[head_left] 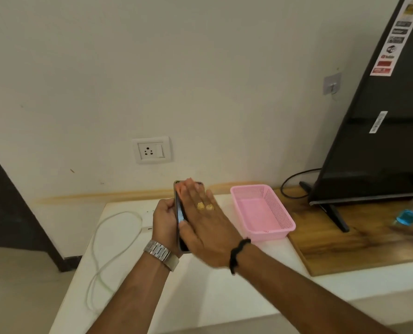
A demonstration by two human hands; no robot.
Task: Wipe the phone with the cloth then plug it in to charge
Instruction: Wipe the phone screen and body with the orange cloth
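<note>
My left hand (165, 219) grips a dark phone (179, 213) by its edge and holds it upright above the white table (200, 297). My right hand (200, 215) lies flat against the phone's face, fingers straight. No cloth shows; whether one lies under the palm I cannot tell. A white charger adapter (147, 219) with its looped white cable (104, 249) rests on the table left of my hands. The wall socket (151, 149) is on the wall just above.
A pink plastic basket (261, 210) stands to the right of my hands. Further right, a television (381, 116) stands on a wooden board (357, 247), with a bottle of blue liquid (408, 216) beside it.
</note>
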